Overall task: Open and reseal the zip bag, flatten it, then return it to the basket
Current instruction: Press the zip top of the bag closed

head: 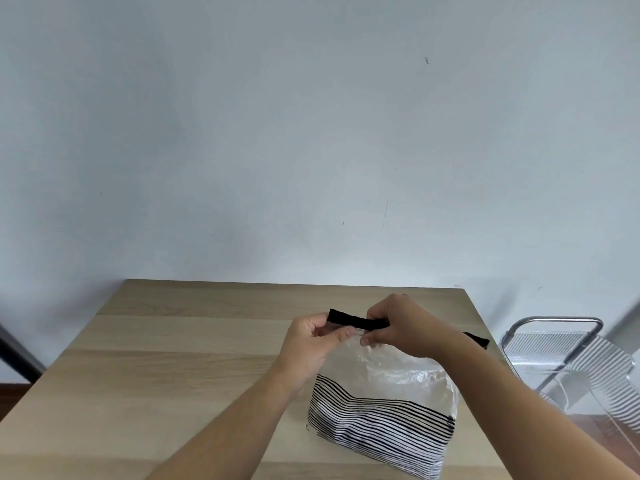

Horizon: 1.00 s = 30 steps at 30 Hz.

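A clear zip bag point(384, 403) with black stripes across its lower part and a black zip strip along the top stands puffed up on the wooden table point(166, 368), right of centre. My left hand point(311, 344) pinches the near layer of the bag's mouth just under the black strip. My right hand point(401, 323) grips the strip itself beside it, fingertips almost touching the left ones. The strip's far right end pokes out behind my right wrist. No basket is in view.
A transparent ribbed chair point(568, 362) with a chrome frame stands off the table's right edge. A plain pale wall rises behind the table's far edge. A dark bar point(17, 355) leans at the far left.
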Motion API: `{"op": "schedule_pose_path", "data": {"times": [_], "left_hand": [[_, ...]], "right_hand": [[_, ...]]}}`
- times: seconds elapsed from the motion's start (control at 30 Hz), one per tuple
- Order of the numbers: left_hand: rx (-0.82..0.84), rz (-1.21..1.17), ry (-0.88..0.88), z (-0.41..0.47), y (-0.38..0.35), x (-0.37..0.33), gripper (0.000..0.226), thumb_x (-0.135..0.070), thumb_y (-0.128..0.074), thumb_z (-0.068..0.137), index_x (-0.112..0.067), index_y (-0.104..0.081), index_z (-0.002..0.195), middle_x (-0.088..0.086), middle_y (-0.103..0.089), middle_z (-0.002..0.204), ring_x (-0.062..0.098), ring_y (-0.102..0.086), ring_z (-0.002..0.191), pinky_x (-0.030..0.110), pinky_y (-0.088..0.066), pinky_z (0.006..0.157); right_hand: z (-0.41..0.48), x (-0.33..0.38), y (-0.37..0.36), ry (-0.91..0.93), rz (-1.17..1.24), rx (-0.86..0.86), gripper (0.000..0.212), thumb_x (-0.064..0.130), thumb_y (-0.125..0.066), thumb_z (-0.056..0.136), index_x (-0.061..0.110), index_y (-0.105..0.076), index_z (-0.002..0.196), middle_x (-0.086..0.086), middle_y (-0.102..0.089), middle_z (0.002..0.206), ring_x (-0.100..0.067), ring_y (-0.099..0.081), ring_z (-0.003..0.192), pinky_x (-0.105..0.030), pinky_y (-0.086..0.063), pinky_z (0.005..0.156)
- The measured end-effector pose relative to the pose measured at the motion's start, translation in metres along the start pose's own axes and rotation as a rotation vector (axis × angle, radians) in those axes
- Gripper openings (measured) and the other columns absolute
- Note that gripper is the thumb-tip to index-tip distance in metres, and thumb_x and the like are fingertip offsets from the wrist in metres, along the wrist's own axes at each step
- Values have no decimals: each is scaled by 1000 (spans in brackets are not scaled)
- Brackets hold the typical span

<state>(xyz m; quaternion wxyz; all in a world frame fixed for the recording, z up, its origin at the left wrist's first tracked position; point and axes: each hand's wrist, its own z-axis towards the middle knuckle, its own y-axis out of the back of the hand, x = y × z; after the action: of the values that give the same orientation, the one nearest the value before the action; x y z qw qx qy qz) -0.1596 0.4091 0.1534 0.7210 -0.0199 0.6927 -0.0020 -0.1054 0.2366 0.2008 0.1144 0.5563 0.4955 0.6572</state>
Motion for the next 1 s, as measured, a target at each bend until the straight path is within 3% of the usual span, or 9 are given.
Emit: {"op": "schedule_pose_path", "data": {"times": [0.37,0.6,0.7,0.87,1.0], "left_hand": [[-97,14,35,2,7,0,6,-17,-77,72,-22,-76,70,-8,-74,67,0,-64,65,11,-49,61],[-109,-22,59,-1,7,1,5,-11,-75,73,-15,-75,76,-9,-73,64,-2,-63,62,11,-49,59],[-116,-20,67,0,10,3,4,-12,-76,73,-16,-75,74,-9,-72,63,-2,-62,61,11,-48,59],[-138,-41,95,0,16,4,7,-19,-77,68,-15,-75,74,-4,-71,65,0,-61,59,11,-48,58],[-168,-42,106,2,26,4,19,-26,-77,63,-14,-75,77,-1,-69,66,-2,-58,57,9,-47,59]], "right_hand": [[-1,-13,6,-38,-42,-39,24,31,-81,66,32,-61,53,11,-47,44,-5,-39,46,-24,-31,49],[1,-16,3,-12,-108,-46,33,28,-77,71,27,-52,50,8,-43,49,-10,-37,49,-28,-30,50],[2,-15,1,1,-123,-48,35,28,-77,71,24,-50,50,7,-40,48,-10,-35,49,-28,-29,50],[0,-18,7,-24,-103,-20,22,35,-81,66,25,-62,60,9,-48,49,-10,-41,51,-28,-32,52],[-4,-23,13,-50,-129,-32,33,33,-82,65,20,-54,54,8,-43,51,-8,-37,48,-26,-29,49]]}}
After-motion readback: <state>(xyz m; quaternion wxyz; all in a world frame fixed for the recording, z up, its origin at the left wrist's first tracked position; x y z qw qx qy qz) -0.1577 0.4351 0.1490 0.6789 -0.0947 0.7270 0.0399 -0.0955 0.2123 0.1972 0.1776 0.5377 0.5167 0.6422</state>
